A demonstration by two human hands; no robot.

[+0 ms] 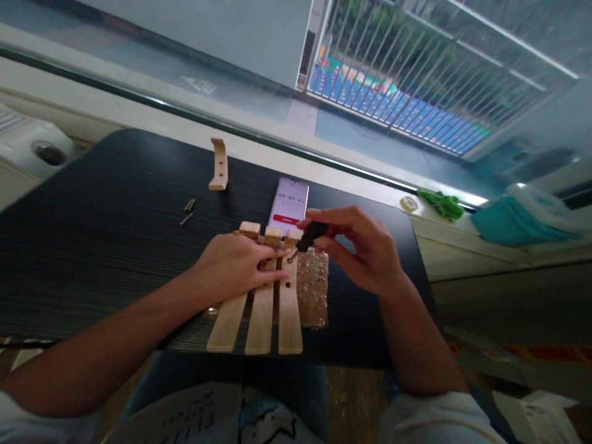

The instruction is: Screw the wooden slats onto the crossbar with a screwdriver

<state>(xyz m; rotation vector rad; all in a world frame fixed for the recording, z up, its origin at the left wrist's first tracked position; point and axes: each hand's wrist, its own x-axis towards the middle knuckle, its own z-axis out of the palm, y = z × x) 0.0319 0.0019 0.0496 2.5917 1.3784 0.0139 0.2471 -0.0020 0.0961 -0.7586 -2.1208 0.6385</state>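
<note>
Three pale curved wooden slats (290,314) lie side by side, overhanging the table's front edge, on a brown bubble-wrapped pad (312,290). My left hand (231,265) rests across them with its fingers stretched out and apart, pressing on the slats. Between thumb and fingers, my right hand (365,246) grips the black handle of a screwdriver (312,235). The tool is tilted, its tip at the upper hole of the rightmost slat. The lower hole in that slat is bare and dark. My left hand hides part of the other slats.
A phone (289,202) showing a timer lies just behind the slats. Another curved wooden piece (220,165) with two holes stands farther back. Small metal screws (187,211) lie on the dark table (92,246). On the ledge at right are a tape roll (409,204) and a green cloth (441,205).
</note>
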